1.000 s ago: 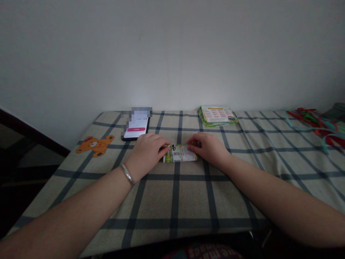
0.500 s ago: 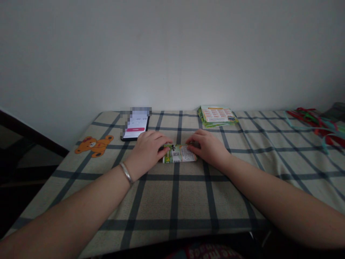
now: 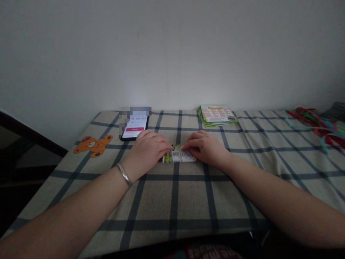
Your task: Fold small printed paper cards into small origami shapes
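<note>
A small folded printed leaflet point(image 3: 176, 156), white and green with a printed square code, lies on the checked cloth in front of me. My left hand point(image 3: 148, 150) is closed at its left end, fingertips on the far edge. From the other side my right hand point(image 3: 207, 148) grips the right part, its fingers bent and pressed near the far edge. Both thumbs are partly hidden. A silver bangle point(image 3: 124, 174) circles my left wrist.
A phone point(image 3: 134, 127) showing a timer lies beyond my left hand. Behind my right hand is a stack of printed leaflets point(image 3: 217, 115). A flat bear cutout point(image 3: 93, 145) lies at left, and tangled red, green and pale blue ribbons point(image 3: 319, 124) at far right. A wall point(image 3: 172, 54) stands behind.
The fingertips of both hands have moved inward along the leaflet's far edge, closer to each other. The leaflet stays in about the same place.
</note>
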`<action>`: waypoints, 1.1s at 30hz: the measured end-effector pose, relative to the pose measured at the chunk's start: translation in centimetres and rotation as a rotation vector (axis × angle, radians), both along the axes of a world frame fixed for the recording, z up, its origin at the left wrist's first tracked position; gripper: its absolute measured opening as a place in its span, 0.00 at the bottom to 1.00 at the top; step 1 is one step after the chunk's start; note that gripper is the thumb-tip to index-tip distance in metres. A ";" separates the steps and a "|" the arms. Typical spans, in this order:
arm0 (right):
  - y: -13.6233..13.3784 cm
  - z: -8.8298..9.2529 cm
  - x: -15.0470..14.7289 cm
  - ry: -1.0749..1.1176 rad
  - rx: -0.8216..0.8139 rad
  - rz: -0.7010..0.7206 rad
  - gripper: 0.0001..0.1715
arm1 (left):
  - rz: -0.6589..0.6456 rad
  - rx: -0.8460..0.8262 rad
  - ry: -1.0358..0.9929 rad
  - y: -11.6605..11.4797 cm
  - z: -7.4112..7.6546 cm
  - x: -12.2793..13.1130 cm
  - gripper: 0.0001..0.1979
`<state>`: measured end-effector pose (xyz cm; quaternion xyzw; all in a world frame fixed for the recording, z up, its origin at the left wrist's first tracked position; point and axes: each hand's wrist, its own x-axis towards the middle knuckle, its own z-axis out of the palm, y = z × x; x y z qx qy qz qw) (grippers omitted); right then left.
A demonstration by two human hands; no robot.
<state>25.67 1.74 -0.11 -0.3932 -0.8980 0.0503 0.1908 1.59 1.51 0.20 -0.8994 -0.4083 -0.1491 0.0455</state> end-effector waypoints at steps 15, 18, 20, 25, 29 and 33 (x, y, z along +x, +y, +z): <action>-1.0 0.9 -0.6 -0.108 0.041 -0.064 0.13 | 0.031 -0.051 0.026 -0.4 0.3 -0.1 0.10; -1.2 1.0 -0.8 -0.134 0.055 -0.074 0.14 | 0.028 -0.064 0.032 -0.4 0.3 -0.2 0.12; -1.2 1.0 -0.8 -0.140 0.057 -0.074 0.15 | 0.029 -0.077 0.033 -0.4 0.4 -0.2 0.12; -1.4 1.0 -0.8 -0.140 0.059 -0.071 0.15 | 0.044 -0.089 0.047 -0.6 0.6 -0.2 0.13; -1.5 1.1 -0.8 -0.140 0.041 -0.071 0.17 | 0.052 -0.103 0.057 -0.8 0.9 0.0 0.15; -1.5 1.2 -0.8 -0.152 0.045 -0.069 0.18 | 0.058 -0.107 0.052 -1.0 1.0 0.0 0.16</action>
